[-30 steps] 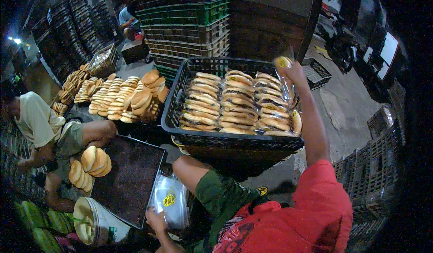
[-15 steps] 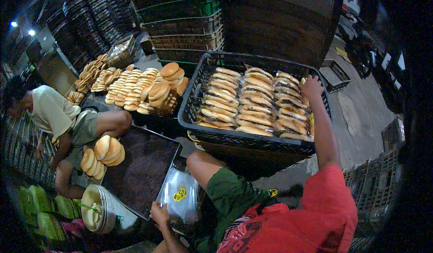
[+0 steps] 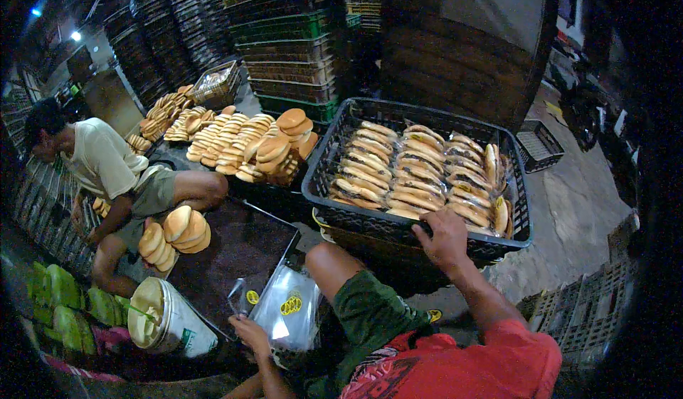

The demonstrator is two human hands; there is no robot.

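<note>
My left hand (image 3: 250, 335) is closed on the edge of a clear plastic bag (image 3: 242, 296) with a yellow print. The bag stands up over the rim of a tray of dark crumbly filling (image 3: 220, 256). Beside it lies a stack of similar clear bags (image 3: 286, 310). My right hand (image 3: 447, 241) is at the near rim of a black plastic crate (image 3: 341, 205), thumb apart from the fingers, with nothing visible in it. Inside the crate are rows of bagged buns with dark filling (image 3: 416, 168); a few more stand along the right side.
Loose buns (image 3: 186, 229) lie on the tray's left corner, near a white bucket of pale cream (image 3: 165, 317). Piled buns (image 3: 242, 143) lie beyond the tray. A co-worker (image 3: 107, 157) sits at left. Stacked crates (image 3: 288, 50) rise behind; another crate (image 3: 538, 145) sits on the floor.
My right hand has moved from the crate's far right side to its near rim. My left hand now holds a bag up from beside the stack. The view has shifted somewhat.
</note>
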